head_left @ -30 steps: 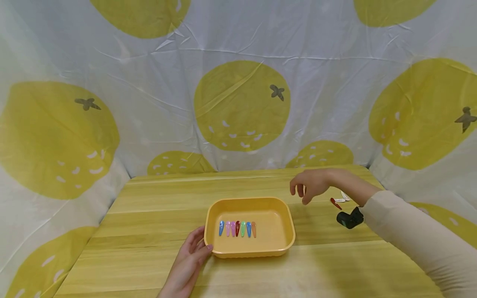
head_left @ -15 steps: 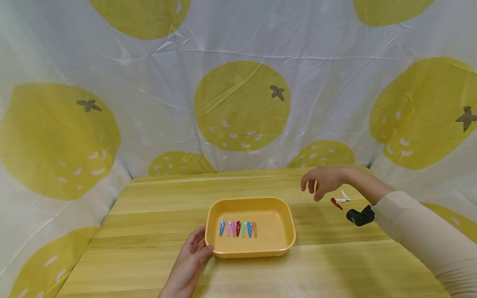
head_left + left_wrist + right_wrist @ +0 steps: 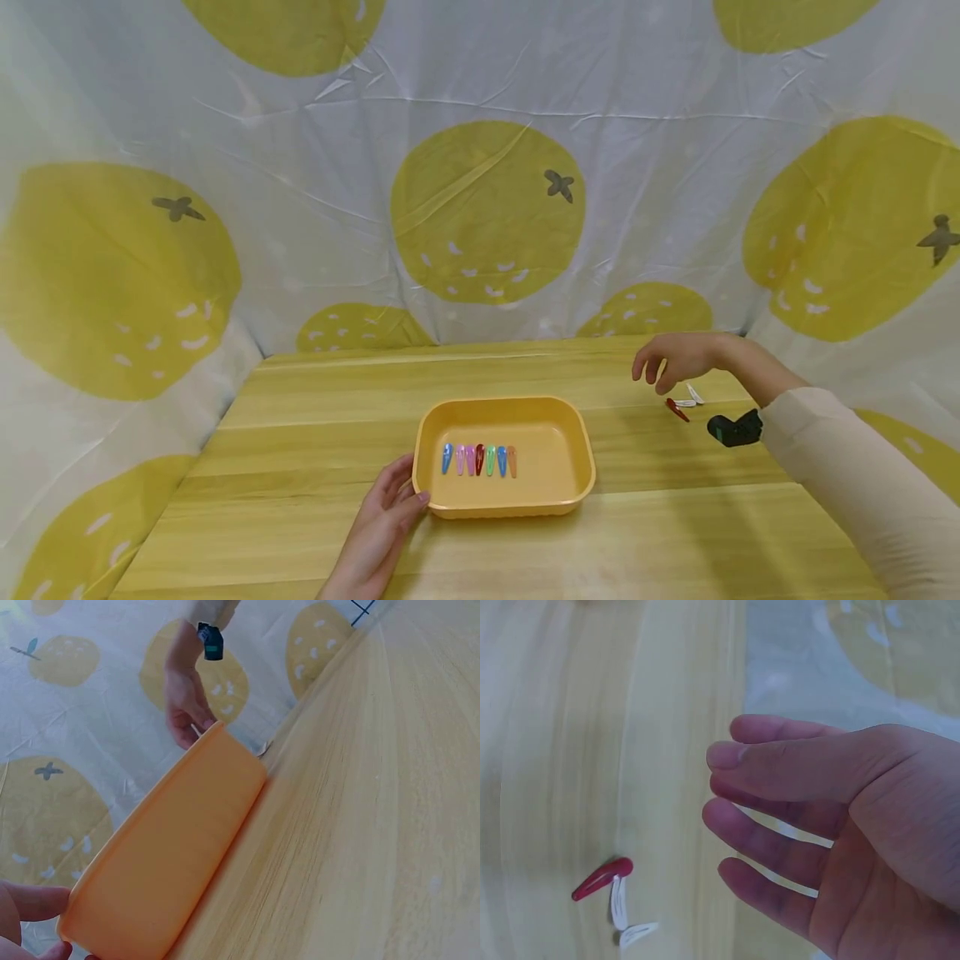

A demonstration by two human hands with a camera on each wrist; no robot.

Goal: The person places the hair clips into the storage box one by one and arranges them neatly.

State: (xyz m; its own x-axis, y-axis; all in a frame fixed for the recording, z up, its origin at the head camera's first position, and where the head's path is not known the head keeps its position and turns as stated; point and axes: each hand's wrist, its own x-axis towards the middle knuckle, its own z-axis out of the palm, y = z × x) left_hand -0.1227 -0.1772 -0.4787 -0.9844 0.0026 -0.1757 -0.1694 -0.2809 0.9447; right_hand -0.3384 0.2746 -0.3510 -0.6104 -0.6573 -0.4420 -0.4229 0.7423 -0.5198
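A yellow plastic tray stands on the table, and a row of several coloured snap hair clips lies inside it. My left hand grips the tray's left end, its thumb at the near corner. Bare of any object, my right hand hovers over the table at the right with loosely bent fingers. Near it lie a red hair clip and two white hair clips, touching one another in the right wrist view. In the left wrist view the tray's outer wall hides its contents.
The wooden table ends at a white cloth with yellow fruit print at the back and sides. A black device sits at my right wrist, beside the sleeve.
My right hand has moved right, away from the tray and toward the loose hair clips. The left hand and the tray have stayed in place.
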